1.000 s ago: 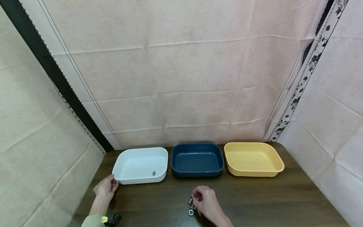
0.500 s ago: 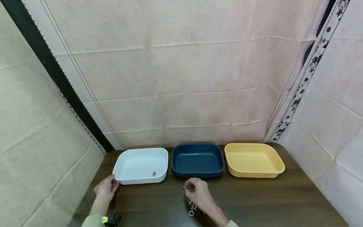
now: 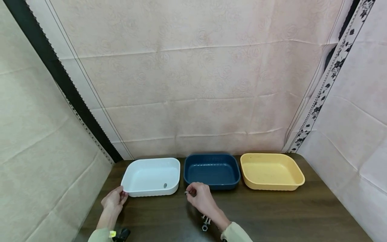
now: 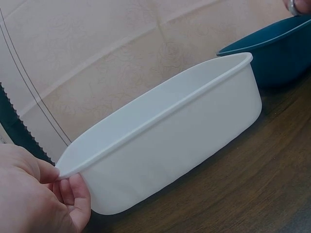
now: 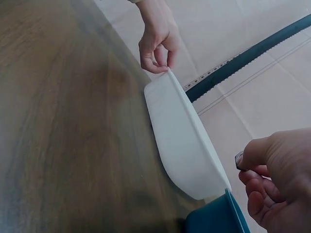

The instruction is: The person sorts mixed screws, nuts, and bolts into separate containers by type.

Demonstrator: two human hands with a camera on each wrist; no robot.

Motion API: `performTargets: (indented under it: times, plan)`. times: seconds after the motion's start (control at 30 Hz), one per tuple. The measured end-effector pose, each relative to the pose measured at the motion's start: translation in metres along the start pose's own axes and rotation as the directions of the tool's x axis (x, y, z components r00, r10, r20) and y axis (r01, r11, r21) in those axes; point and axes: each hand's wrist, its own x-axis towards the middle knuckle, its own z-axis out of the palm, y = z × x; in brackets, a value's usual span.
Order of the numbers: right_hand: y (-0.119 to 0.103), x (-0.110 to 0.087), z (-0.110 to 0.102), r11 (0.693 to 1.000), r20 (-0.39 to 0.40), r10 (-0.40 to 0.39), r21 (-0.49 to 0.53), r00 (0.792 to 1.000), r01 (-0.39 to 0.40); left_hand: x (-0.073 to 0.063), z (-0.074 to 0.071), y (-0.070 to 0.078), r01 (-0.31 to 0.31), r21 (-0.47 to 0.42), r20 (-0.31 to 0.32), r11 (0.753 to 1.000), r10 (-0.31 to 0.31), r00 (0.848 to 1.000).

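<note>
My left hand (image 3: 112,201) pinches the near-left corner of the white tray (image 4: 165,145) between thumb and fingers. Inside that tray, toward its right end, lies a small metal nut (image 3: 165,185). A second metal nut (image 5: 239,160) is pinched between the thumb and index finger of my right hand (image 3: 201,199), which is in front of the gap between the white and blue trays. On the table below my right wrist lie metal bolts (image 3: 207,220) and another hex nut (image 3: 204,228), partly covered by the forearm in the head view.
The dark blue tray (image 3: 212,186) stands in the middle of the row, with the yellow tray (image 3: 272,186) to its right. All rest on a brown wooden table (image 3: 272,215). Pale cloth (image 3: 193,101) hangs behind and on both sides.
My right hand has lifted the nut away from the bolts and moved forward and left toward the trays. The left hand keeps its hold on the white tray's corner.
</note>
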Motion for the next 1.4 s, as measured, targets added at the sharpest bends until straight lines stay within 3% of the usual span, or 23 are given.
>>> performTargets:
  times: [0.33, 0.87, 1.4]
  plan:
    - [-0.003, 0.023, 0.018, 0.998, 0.053, 0.064, -0.017, 0.996, -0.063, -0.001, 0.001, 0.001, -0.014, 0.005, -0.003, 1.0, 0.014, 1.0]
    - [-0.007, 0.062, 0.056, 0.996, 0.05, 0.067, -0.063, 0.996, -0.064, 0.001, 0.0, 0.001, -0.004, 0.028, -0.003, 1.0, 0.004, 1.0]
    - [-0.004, 0.073, 0.073, 0.99, 0.071, 0.087, -0.12, 0.994, -0.078, 0.0, 0.001, 0.0, -0.004, 0.013, -0.029, 1.0, 0.005, 1.0]
